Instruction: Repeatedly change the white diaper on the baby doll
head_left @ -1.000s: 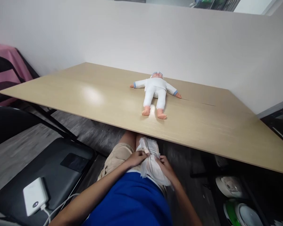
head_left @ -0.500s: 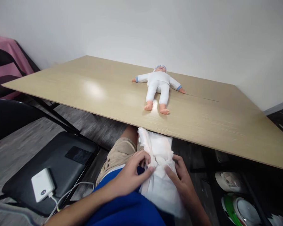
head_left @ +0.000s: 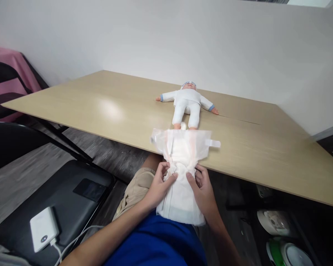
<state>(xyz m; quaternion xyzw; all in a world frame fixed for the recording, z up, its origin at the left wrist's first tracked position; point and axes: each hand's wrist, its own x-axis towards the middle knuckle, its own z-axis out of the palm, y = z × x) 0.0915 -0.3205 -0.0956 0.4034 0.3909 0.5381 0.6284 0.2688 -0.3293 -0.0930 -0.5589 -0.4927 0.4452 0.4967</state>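
Diaper (head_left: 180, 199) spans from the lap (head_left: 134, 184) to over the near edge of the table (head_left: 255, 147); from afar I see the left hand (head_left: 157, 189) and right hand (head_left: 204, 191) each pinching one side of its gathered middle, thumbs uppermost, forearms converging; on the wood-toned top lies a doll (head_left: 187, 100), a pale wall (head_left: 155, 40) behind.

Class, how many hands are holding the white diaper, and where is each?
2: the left hand pinches the diaper at its gathered middle, on the left edge; the right hand pinches the opposite edge. Both show, though some fingertips are hidden.
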